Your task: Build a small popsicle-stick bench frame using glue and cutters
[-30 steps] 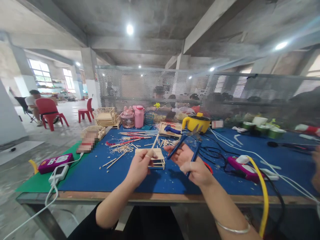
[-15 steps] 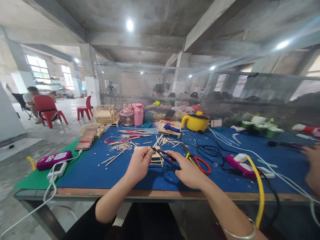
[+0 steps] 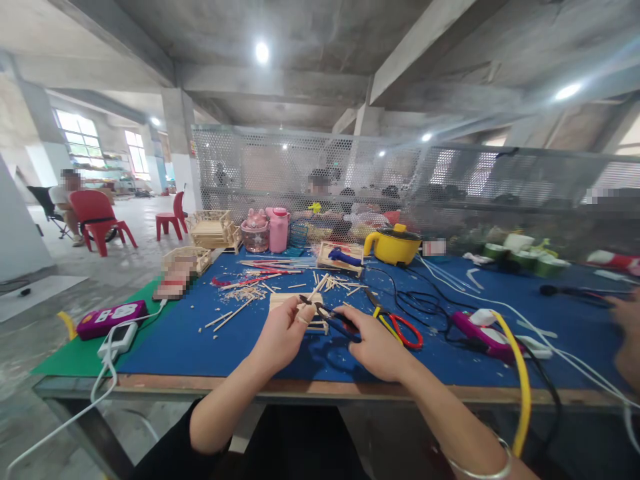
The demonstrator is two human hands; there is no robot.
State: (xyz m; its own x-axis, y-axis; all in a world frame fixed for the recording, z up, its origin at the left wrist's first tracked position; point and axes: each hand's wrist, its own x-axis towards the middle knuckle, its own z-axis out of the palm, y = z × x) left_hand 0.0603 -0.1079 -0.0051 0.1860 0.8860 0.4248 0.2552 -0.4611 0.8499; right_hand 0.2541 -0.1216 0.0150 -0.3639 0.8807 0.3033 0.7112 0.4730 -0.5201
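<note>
My right hand is closed on the handles of dark pliers, whose jaws point left. The fingers of my left hand pinch a thin wooden stick close by the plier jaws. Just behind both hands a small wooden frame sits on the blue mat, partly hidden by my left hand. Loose sticks and short cut bits lie to the left and behind. Red-handled scissors or pliers rest to the right of my right hand.
A yellow pot, a pink bottle and a blue glue gun stand or lie at the back. To the right are a purple power strip, cables and another person's hand. A phone lies left.
The plier jaws have shifted slightly and look more open beside my left fingers. My left hand has turned a little, and the view has moved slightly.
</note>
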